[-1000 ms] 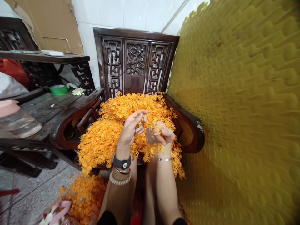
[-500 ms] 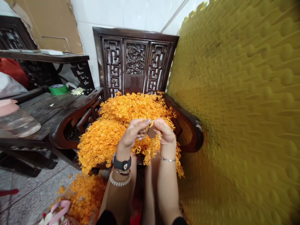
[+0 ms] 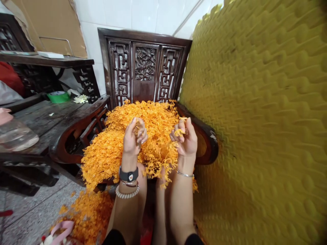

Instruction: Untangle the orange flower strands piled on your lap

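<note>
A large heap of small orange, spidery pieces [image 3: 143,114] fills the seat of a dark carved wooden chair [image 3: 144,91] in front of me. Over the heap's right side, my right hand [image 3: 187,136] is closed on a strand of linked orange pieces [image 3: 167,170]. Part of this strand lies across the fingers, and the rest dangles below. My left hand [image 3: 133,136] is held apart from the right, above the heap, its fingers curled in toward the thumb. Whatever may be inside those fingers is too small to make out against the orange behind.
A yellow textured foam mat [image 3: 255,119] stands along the right side. On the left, a dark wooden bench [image 3: 38,119] bears a clear jug [image 3: 17,132] and green tape [image 3: 58,97]. More orange pieces [image 3: 89,211] lie on the floor beside a pink-handled bag [image 3: 62,228].
My hands were together at the middle, fingers meeting on the orange pieces. They have moved apart, left hand leftward, right hand rightward and up with the strand.
</note>
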Demonstrator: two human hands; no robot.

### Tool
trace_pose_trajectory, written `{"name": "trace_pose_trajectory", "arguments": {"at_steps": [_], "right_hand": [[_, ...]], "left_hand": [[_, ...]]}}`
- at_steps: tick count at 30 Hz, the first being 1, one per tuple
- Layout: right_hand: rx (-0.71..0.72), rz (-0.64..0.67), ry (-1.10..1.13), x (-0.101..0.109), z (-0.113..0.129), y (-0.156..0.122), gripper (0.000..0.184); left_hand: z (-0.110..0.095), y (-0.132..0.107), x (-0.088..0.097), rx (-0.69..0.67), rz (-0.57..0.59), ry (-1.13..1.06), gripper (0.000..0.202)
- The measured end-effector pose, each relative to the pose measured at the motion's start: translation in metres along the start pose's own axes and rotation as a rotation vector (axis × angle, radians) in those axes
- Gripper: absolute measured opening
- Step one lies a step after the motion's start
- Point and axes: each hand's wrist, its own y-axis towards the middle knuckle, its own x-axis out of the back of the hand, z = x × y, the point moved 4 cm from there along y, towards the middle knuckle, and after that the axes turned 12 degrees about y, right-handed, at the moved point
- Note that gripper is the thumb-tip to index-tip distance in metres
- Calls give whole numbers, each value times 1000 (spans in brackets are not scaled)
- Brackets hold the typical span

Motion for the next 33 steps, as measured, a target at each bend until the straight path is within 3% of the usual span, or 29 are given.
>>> {"name": "trace_pose_trajectory", "arguments": {"at_steps": [6, 10, 15, 17, 22, 26, 30, 33], "right_hand": [[-35, 15, -135, -8, -14, 0, 34], [-146, 56, -133, -13, -25, 1, 31], [-123, 19, -75, -11, -22, 3, 29], [-122, 31, -16, -13, -21, 3, 30], [-32, -8, 192, -24, -19, 0, 35], [44, -17, 315, -23, -20, 2, 36], [182, -51, 507, -11, -16, 7, 35], [72, -18, 477, -17, -25, 10, 33]], "left_hand": [[11, -5, -22, 20, 56, 363, 12], [10, -8, -30, -137, 66, 589, 26], [8, -12, -35, -244, 102, 887, 28], [14, -10, -36, -201, 46, 770, 38], [34, -6, -44, -31, -134, 114, 42], [35, -5, -44, 74, -154, -217, 41], [22, -4, -22, 1, -179, -400, 35], [17, -2, -16, 1, -118, -344, 27]]}}
